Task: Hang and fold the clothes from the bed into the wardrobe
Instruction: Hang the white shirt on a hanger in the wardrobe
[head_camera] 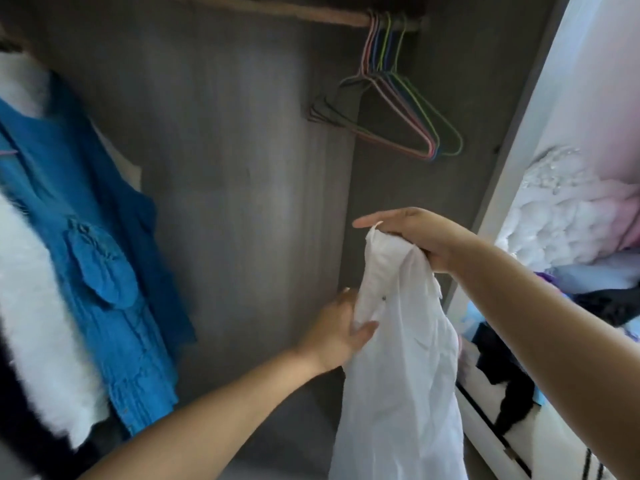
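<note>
Stood before the open wardrobe [242, 150] with a white shirt [401, 358] held up in front of it, well below the rail [311, 13]. Right hand [426, 237] gripped the top of the shirt, lower fingers curled into the bunched cloth, forefinger stretched out straight past it. Left hand [337, 332] lower down, pinching the shirt's near edge between thumb and fingers, only partly seen behind the cloth. Shirt hung limp and crumpled, its lower end running out of view. Probably the step of getting this shirt onto a hanger: best done by finding the collar and shoulders first, shaking the cloth flat, then keeping one hand on the collar while the other reached for a hanger. Empty hangers [398, 109] hung bunched at the right end of the rail, close to the side wall, so taking only the outermost one would likely avoid a tangle of hooks. Plenty of open rail between the hangers and the blue dress [90, 237] hanging at the left, beside a white fluffy garment [38, 306]; a good gap for the shirt. Little room to the right, where the wardrobe's edge stood close to the right forearm. Beyond that edge, a heap of dark and pale clothes [519, 358], still waiting.
</note>
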### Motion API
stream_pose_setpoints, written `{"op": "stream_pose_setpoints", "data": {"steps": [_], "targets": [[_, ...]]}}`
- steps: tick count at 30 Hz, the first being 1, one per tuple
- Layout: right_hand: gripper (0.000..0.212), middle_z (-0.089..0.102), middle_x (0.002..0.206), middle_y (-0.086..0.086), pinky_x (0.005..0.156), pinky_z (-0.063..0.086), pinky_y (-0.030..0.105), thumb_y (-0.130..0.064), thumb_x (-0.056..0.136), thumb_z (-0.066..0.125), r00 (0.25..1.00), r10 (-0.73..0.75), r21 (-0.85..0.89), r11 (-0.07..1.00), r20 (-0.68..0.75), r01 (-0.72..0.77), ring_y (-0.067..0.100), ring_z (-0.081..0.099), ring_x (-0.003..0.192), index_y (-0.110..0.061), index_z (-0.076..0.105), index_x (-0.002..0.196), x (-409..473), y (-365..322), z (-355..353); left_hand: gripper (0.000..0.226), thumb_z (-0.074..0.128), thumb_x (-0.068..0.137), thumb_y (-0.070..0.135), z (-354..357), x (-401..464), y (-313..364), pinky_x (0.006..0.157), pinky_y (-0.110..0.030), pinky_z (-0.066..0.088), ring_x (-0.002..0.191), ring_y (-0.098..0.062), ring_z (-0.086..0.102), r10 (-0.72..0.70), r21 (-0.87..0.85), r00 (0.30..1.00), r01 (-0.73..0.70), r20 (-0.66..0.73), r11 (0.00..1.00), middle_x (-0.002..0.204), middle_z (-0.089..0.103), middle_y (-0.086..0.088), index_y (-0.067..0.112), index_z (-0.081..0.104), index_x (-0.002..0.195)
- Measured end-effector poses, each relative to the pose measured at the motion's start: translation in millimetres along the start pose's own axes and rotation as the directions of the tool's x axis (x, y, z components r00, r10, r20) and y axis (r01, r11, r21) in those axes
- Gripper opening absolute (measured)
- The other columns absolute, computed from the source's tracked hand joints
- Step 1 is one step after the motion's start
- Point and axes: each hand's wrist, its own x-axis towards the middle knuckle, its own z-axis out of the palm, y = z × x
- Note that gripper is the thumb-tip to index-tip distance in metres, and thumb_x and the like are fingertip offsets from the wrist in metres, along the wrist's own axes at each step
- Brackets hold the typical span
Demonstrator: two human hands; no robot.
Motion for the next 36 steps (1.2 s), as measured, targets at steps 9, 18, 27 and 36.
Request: {"op": "stream_pose_setpoints", "data": {"steps": [9,18,27,36], "targets": [[0.045,0.069,0.07,-0.009,0.058,0.052,0.024,-0.005,0.095,0.037,0.877,-0.217,-0.292,0.952,-0.428,0.093,0.012,0.059,0.055,-0.031,0.074,0.096,62.9,-26.7,-33.9,0.03,0.065,0.088,0.031,-81.0,83.2,-94.7,0.053,-0.017,0.035,0.053,-0.002,0.043,-0.115,-0.197,0.991,0.1,-0.069,0.975,0.057,0.048,0.015,0.016,0.054,0.064],[0.038,0.074,0.091,-0.006,0.08,0.052,0.027,-0.003,0.089,0.052,0.934,-0.078,-0.541,0.831,-0.35,-0.133,0.016,0.067,0.089,-0.03,0.074,0.074,90.9,8.3,-49.6,0.034,0.074,0.08,0.036,-169.6,154.1,-131.3,0.049,-0.019,0.031,0.051,-0.01,0.044,0.053,0.259,0.993,-0.025,-0.103,0.966,0.05,0.051,0.008,0.027,0.048,0.061],[0.034,0.063,0.122,-0.003,0.086,0.041,0.022,-0.016,0.098,0.04,0.947,0.289,-0.966,0.17,-0.139,-0.193,0.015,0.057,0.108,-0.024,0.062,0.122,130.9,-25.6,-73.7,0.035,0.053,0.093,0.046,-233.5,208.8,-88.8,0.065,-0.031,0.044,0.087,-0.03,0.064,0.383,0.856,0.918,-0.278,0.103,0.436,0.093,0.065,-0.008,0.013,0.066,0.091],[0.021,0.065,0.1,0.017,0.063,0.038,0.035,-0.025,0.094,0.049,0.565,-0.76,-0.945,0.29,-0.322,-0.149,0.04,0.063,0.086,-0.015,0.062,0.107,212.8,-115.6,-83.9,0.025,0.05,0.089,0.01,-223.8,257.8,-66.4,0.059,-0.033,0.031,0.064,-0.02,0.043,0.142,0.263,0.935,-0.055,-0.324,0.963,0.063,0.048,-0.002,0.015,0.043,0.066]]}}
